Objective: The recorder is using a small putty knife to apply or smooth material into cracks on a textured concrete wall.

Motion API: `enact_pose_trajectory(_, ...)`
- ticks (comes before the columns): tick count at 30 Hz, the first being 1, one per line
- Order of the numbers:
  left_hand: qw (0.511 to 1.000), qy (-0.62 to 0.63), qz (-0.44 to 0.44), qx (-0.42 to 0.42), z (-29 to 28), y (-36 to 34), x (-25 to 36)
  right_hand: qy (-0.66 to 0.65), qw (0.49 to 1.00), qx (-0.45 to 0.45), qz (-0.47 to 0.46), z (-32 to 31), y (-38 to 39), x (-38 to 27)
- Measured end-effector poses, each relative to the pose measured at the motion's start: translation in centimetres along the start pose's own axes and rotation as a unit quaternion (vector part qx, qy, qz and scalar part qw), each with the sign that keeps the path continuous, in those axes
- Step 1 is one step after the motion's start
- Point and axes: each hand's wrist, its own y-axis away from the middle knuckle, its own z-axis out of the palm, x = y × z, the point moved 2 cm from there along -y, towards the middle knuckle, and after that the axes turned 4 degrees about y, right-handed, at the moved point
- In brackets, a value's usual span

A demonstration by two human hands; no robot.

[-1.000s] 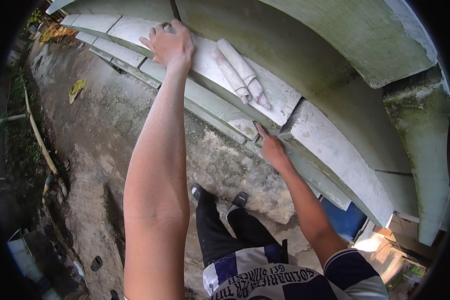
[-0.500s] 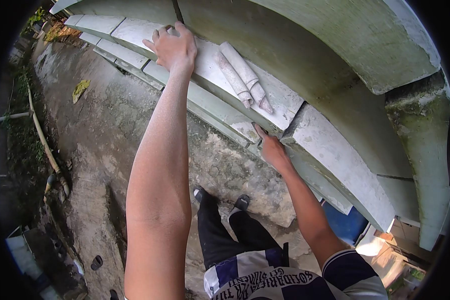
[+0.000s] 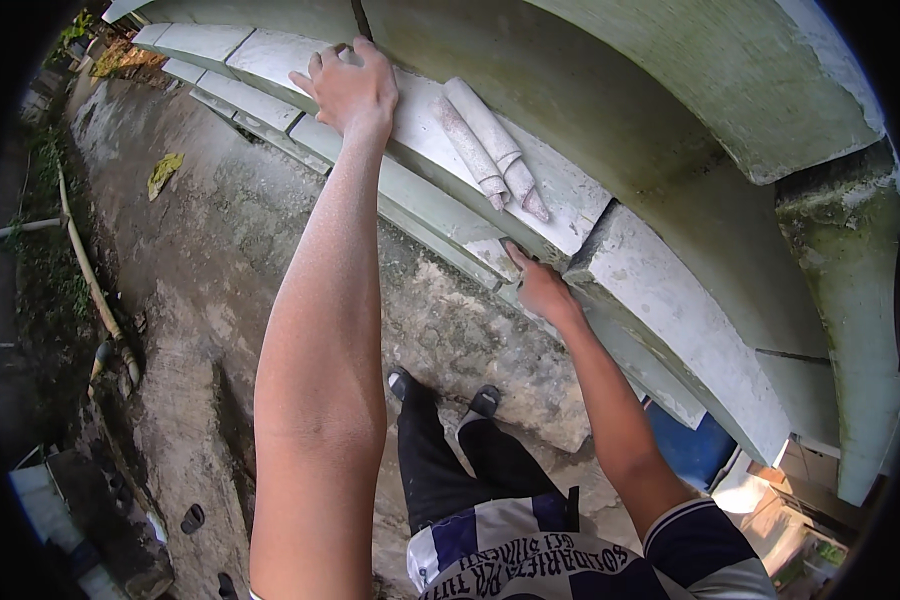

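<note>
My left hand (image 3: 353, 92) rests on the upper white ledge (image 3: 285, 62), fingers spread and bent against the wall, holding nothing. Two rolled whitish sheets (image 3: 485, 140) lie side by side on that ledge, to the right of the hand. Lower down, my right hand (image 3: 544, 290) presses against the lower pale-green ledge (image 3: 420, 225), one finger stretched along its face. A small dark patch shows at that fingertip; the other fingers are folded underneath, and whatever they hold is hidden.
A dark gap splits the upper ledge beside another white slab (image 3: 670, 300). Overhead juts a large curved greenish slab (image 3: 710, 80). Rough concrete ground (image 3: 210, 270) lies below, with a pipe (image 3: 92, 285), a yellow cloth-like scrap (image 3: 165, 175) and a loose sandal (image 3: 192, 517). A blue container (image 3: 685, 445) stands under the ledges.
My right hand has shifted very slightly along the lower ledge. The left hand keeps its place on the upper ledge, and the view has moved a little.
</note>
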Motion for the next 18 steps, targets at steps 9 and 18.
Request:
enact_pose_trajectory(9,1.000,0.000,0.009,0.007,0.3,0.0,0.6,0.010,0.999,-0.019,0.028,0.0,-0.5,0.7)
enact_pose_trajectory(18,1.000,0.009,0.011,0.025,0.2,0.0,-0.1,-0.088,0.995,-0.008,-0.055,-1.3,6.0,-1.8)
